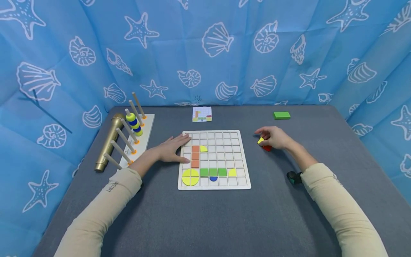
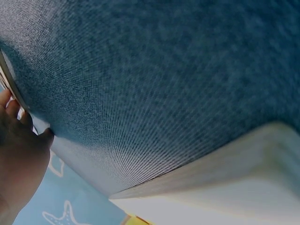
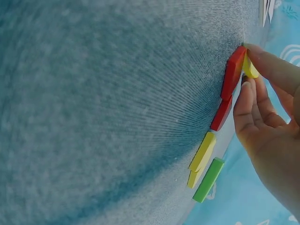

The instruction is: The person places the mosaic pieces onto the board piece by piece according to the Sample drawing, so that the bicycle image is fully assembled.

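A white square grid board lies flat on the table. My left hand rests on its left edge with the fingers stretched out. Orange, green, yellow and blue flat pieces sit in its cells, including a yellow circle of quarter pieces at the lower left. To the right of the board, my right hand pinches a small yellow piece between thumb and fingers. Right beside that piece is a red piece, with another red piece and some yellow pieces in line in the right wrist view.
A green block lies at the back right. Behind the board is a card with a coloured pattern. At the left stand a white peg rack with yellow and blue rings on one peg and a brass-coloured tube.
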Motion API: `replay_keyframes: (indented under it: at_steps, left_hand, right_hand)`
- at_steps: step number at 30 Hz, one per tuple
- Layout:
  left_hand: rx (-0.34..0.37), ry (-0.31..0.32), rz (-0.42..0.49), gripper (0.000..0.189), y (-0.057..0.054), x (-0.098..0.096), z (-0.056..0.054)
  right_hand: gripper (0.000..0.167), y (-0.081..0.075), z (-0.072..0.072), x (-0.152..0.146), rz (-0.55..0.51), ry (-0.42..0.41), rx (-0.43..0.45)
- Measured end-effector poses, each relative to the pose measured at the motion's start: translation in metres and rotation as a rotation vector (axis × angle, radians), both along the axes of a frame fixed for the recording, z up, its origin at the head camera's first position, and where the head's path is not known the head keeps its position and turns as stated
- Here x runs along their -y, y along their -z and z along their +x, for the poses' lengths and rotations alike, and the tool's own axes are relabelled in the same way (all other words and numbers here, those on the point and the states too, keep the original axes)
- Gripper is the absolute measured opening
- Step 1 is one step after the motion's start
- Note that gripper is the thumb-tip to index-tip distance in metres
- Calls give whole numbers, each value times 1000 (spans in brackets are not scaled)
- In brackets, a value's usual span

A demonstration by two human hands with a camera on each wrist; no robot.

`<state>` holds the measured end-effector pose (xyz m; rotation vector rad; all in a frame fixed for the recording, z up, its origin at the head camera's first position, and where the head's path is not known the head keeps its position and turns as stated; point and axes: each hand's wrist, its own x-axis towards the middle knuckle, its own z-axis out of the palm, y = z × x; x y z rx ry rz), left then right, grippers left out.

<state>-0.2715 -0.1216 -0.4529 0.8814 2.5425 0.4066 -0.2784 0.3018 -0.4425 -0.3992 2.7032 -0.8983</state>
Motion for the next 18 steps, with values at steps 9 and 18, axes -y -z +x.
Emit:
replay_keyframes:
  at_steps: [9, 18]
  left_hand:
    - [0, 0, 4, 97, 1, 0, 0]
    - [-9, 10, 0, 98, 3, 2, -2]
  right_hand:
    - [25, -1, 6, 0, -2, 70, -104]
    - [20, -11, 29, 8, -223, 108, 92]
